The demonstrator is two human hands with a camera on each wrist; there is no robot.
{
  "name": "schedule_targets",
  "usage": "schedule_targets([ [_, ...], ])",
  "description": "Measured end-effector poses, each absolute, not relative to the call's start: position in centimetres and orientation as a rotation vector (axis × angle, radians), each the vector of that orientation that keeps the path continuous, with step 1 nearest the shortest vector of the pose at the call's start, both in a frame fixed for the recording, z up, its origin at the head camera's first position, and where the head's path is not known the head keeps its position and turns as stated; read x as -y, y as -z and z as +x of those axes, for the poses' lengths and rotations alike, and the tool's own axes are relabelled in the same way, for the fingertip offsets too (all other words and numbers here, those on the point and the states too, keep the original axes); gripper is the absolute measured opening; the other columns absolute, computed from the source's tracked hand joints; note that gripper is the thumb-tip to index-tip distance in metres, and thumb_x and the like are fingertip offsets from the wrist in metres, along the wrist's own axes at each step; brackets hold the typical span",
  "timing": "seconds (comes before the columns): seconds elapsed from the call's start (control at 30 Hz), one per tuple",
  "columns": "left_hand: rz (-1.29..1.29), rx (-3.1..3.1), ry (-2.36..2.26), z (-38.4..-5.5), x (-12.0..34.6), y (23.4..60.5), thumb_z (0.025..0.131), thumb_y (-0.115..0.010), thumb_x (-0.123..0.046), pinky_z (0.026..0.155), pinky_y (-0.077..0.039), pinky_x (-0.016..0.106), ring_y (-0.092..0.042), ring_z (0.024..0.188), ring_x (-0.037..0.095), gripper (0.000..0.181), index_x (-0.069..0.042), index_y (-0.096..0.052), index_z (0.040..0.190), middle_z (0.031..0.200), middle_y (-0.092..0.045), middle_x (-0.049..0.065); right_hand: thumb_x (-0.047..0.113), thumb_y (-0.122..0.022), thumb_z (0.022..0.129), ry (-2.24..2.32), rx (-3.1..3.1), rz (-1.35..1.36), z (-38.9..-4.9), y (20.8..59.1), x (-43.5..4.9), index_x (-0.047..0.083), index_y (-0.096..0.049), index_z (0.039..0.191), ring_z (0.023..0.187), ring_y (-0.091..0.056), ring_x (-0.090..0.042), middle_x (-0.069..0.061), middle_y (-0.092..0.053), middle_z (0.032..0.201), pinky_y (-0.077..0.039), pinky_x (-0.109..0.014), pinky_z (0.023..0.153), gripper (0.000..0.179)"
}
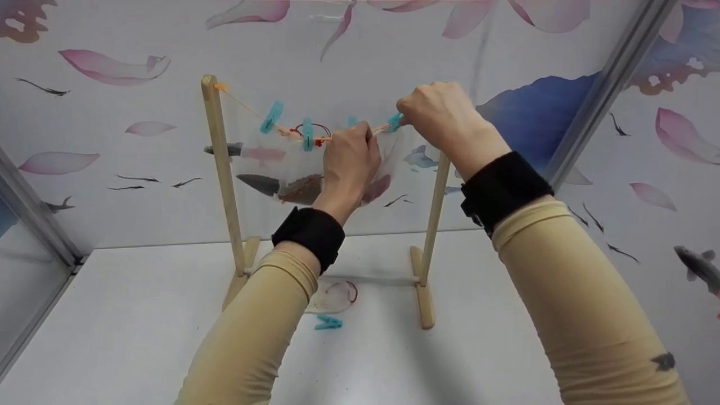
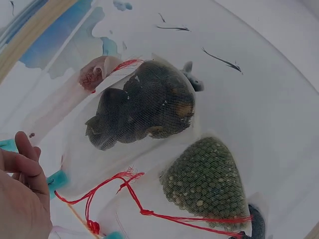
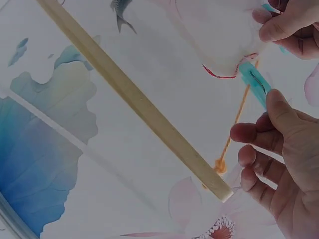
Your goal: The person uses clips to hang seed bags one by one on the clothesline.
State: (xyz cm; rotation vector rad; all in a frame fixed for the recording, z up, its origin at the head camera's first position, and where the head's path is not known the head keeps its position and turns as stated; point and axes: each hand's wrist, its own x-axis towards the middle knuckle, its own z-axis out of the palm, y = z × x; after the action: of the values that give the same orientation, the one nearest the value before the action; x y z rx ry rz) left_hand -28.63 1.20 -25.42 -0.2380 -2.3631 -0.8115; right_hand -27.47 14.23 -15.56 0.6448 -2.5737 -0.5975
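Note:
My right hand (image 1: 441,112) pinches a teal clothespin (image 3: 254,82) at the right part of an orange cord (image 3: 241,112). The clothespin's jaws are at the upper edge of a white mesh bag (image 3: 224,35) with red drawstring. Beside it, my left hand (image 1: 351,157) pinches the top of that bag at the cord; its fingertips are partly hidden. This bag has a pinkish-brown clump (image 2: 94,73) at its bottom. Next to it hang a mesh bag of dark pieces (image 2: 149,104) and one of green granules (image 2: 207,179). Teal clothespins (image 1: 307,135) stand along the cord.
The cord spans two wooden posts, left (image 1: 222,169) and right (image 1: 436,219), on wooden feet. On the white table (image 1: 140,315) between them lie a flat white mesh bag (image 1: 332,298) with red string and a loose teal clothespin (image 1: 328,322). A patterned wall stands behind.

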Motion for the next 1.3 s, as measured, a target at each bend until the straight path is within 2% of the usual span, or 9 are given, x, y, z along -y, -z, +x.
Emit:
schedule_targets([
  [0.17,-0.236,2.354,0.812,-28.2,-1.3,25.1,0.094,-0.055,-0.022,0.073,-0.056,0.027,-0.069,0.081,0.018,0.019,-0.009,-0.068,0.092,0.087,-0.072,0.007,0.024,-0.057,0.091,0.669,2.612,0.664,-26.7,15.5,-13.8,0.011,-0.067,0.111,0.067,-0.062,-0.03,-0.016,-0.069,0.087,-0.053,-0.041,0.057,0.026],
  [0.27,-0.263,2.353,0.852,-27.8,-1.2,25.4,0.095,-0.054,-0.025,0.078,-0.055,0.025,-0.07,0.085,0.017,0.019,-0.011,-0.067,0.095,0.09,-0.072,0.004,0.028,-0.055,0.092,0.719,2.604,0.656,-26.4,15.9,-13.3,0.01,-0.067,0.108,0.06,-0.051,-0.023,-0.014,-0.063,0.077,-0.037,-0.033,0.045,0.026],
  [0.37,-0.298,2.357,0.903,-27.5,-0.9,25.9,0.096,-0.053,-0.026,0.08,-0.055,0.024,-0.07,0.086,0.015,0.02,-0.012,-0.068,0.1,0.092,-0.073,0.003,0.035,-0.053,0.093,0.784,2.598,0.631,-26.3,16.4,-13.0,0.009,-0.064,0.107,0.061,-0.048,-0.022,-0.012,-0.06,0.077,-0.031,-0.031,0.046,0.031],
  [0.53,-0.338,2.385,0.925,-27.0,-0.3,26.9,0.096,-0.053,-0.024,0.079,-0.055,0.024,-0.07,0.086,0.015,0.023,-0.012,-0.067,0.111,0.095,-0.073,0.005,0.04,-0.048,0.096,0.808,2.582,0.603,-26.2,17.4,-13.1,0.009,-0.054,0.116,0.079,-0.06,-0.031,-0.013,-0.061,0.095,-0.053,-0.042,0.065,0.037],
  [0.6,-0.386,2.369,0.906,-26.6,0.0,27.6,0.096,-0.054,-0.025,0.075,-0.056,0.025,-0.07,0.083,0.016,0.024,-0.01,-0.065,0.11,0.092,-0.073,0.006,0.04,-0.047,0.097,0.763,2.561,0.599,-26.3,18.0,-13.2,0.009,-0.051,0.119,0.084,-0.061,-0.033,-0.013,-0.059,0.097,-0.054,-0.043,0.069,0.038],
  [0.77,-0.58,2.297,0.782,-25.7,1.0,30.2,0.095,-0.053,-0.032,0.059,-0.053,0.028,-0.066,0.065,0.017,0.027,-0.007,-0.063,0.096,0.074,-0.069,0.007,0.04,-0.051,0.095,0.597,2.447,0.552,-26.7,19.9,-13.6,0.012,-0.041,0.132,0.093,-0.059,-0.034,-0.016,-0.056,0.112,-0.054,-0.045,0.068,0.048],
  [0.93,-0.729,2.318,0.618,-24.8,2.5,33.7,0.094,-0.056,-0.023,0.06,-0.053,0.028,-0.064,0.066,0.015,0.016,-0.009,-0.062,0.093,0.077,-0.067,0.005,0.031,-0.056,0.094,0.469,2.286,0.536,-27.0,22.2,-14.1,0.015,-0.037,0.14,0.102,-0.056,-0.034,-0.018,-0.05,0.129,-0.053,-0.044,0.063,0.052],
  [1.13,-0.827,2.509,0.548,-24.4,4.4,38.5,0.091,-0.06,-0.02,0.063,-0.054,0.031,-0.066,0.072,0.016,0.014,-0.01,-0.063,0.1,0.086,-0.068,0.005,0.02,-0.057,0.092,0.29,2.208,0.587,-27.2,26.4,-14.7,0.011,-0.046,0.129,0.092,-0.057,-0.034,-0.017,-0.053,0.122,-0.052,-0.042,0.058,0.04],
  [1.3,-0.783,2.827,0.534,-23.7,5.6,42.6,0.09,-0.063,-0.018,0.077,-0.054,0.033,-0.065,0.092,0.02,0.023,-0.01,-0.062,0.111,0.102,-0.066,0.007,0.02,-0.061,0.088,0.02,2.361,0.573,-27.2,30.7,-15.0,0.009,-0.05,0.121,0.091,-0.057,-0.034,-0.016,-0.055,0.113,-0.053,-0.044,0.064,0.037],
])
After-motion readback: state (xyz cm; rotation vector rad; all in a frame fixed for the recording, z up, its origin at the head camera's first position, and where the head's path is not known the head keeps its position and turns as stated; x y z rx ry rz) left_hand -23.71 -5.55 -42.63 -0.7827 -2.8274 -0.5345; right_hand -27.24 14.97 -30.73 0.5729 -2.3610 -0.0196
